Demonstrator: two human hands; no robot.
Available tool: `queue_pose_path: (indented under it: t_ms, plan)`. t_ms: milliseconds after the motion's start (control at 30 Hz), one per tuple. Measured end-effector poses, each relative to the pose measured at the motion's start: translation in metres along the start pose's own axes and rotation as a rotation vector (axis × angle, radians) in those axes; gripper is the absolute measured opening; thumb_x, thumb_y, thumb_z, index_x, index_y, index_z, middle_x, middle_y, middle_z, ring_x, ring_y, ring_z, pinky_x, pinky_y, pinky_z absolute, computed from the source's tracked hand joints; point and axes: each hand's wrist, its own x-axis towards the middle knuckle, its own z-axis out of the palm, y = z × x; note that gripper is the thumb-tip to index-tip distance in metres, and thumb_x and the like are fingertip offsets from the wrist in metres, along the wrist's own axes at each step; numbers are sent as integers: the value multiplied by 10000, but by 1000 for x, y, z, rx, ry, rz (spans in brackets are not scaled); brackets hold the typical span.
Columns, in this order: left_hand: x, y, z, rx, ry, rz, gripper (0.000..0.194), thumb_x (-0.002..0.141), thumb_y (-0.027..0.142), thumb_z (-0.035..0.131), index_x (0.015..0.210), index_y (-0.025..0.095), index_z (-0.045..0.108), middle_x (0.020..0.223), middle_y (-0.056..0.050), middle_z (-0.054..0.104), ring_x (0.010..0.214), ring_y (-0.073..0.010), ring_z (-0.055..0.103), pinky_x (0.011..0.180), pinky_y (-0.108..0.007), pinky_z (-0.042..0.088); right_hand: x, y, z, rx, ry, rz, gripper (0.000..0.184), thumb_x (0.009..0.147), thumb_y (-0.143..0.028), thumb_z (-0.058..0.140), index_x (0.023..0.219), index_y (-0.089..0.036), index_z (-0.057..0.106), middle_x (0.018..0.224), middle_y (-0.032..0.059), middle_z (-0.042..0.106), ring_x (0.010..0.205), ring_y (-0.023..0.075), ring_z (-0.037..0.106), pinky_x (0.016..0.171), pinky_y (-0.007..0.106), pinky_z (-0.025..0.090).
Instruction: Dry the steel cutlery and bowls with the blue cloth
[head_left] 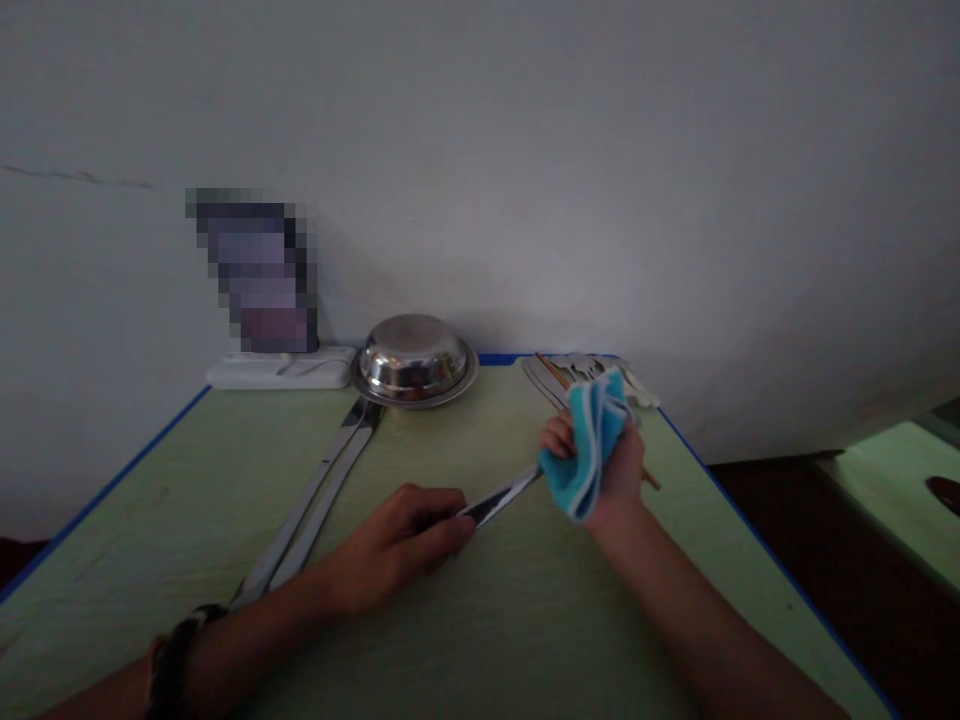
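Metal utensil [510, 495], one, slim and flat-handled: located nearer the wearer than the upturned steel bowl [412, 360] and to its right, aslant between both hands, its far end covered by cloth.

Left hand [409, 535], one: held the near end of the utensil, thumb and forefinger pinching it, the other fingers curled underneath and partly hidden. A dark bracelet [171, 660] circled the wrist.

Right hand [626, 475], one: closed around a blue cloth [589, 450] with pale edging, at the utensil's far end, to the right of the bowl and nearer the wearer. Visible fingers were bent and pressed together; how the rest lay under the folds could not be told.

Long metal strips [311, 505], two: lay side by side from the bowl's near rim toward the left forearm, which covered their near ends.

White base [281, 370], one, with a blurred upright panel [259, 275] above it: stood just beside the bowl, on its left.

Cutlery group [581, 365], metal, with a brown stick [551, 370] among it: lay to the right of the bowl, partly behind the cloth.

Green table [457, 620], blue-edged: bore the bowl. Pale wall [525, 170]: rose behind the bowl.
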Motion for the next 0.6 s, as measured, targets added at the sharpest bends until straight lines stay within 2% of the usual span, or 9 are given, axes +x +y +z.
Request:
queue_pose_path:
  t_ms: [133,233,333,600]
  plan:
    - [-1,-1,1,-10,-31,20,365,856,408,419,583,166,415,536,63,318,500,-76,355,460,-195,289,11,-44,-14,-30,-21,-142,329,692,-380,459,488,-203,271,438,-75,274,364,55,274,361,180,296]
    - [0,-3,2,-11,-31,25,369,856,418,413,587,166,412,541,62,317,505,-77,356,463,-197,290,13,-60,-21,-19,-16,-221,340,702,-395,425,491,-204,238,438,-72,250,366,55,271,363,177,298]
    - [1,-4,1,19,13,-14,379,876,440,381,630,160,448,557,56,371,517,-82,385,476,-200,307,12,-59,-23,-23,-17,-252,349,711,-405,408,492,-204,224,433,-75,228,359,55,258,359,176,290]
    - [4,-2,1,175,47,-9,377,894,438,363,668,160,481,593,47,414,546,-92,413,496,-207,317,8,-32,-19,-38,-59,-156,353,674,-422,425,468,-204,238,411,-80,234,345,51,221,335,179,252]
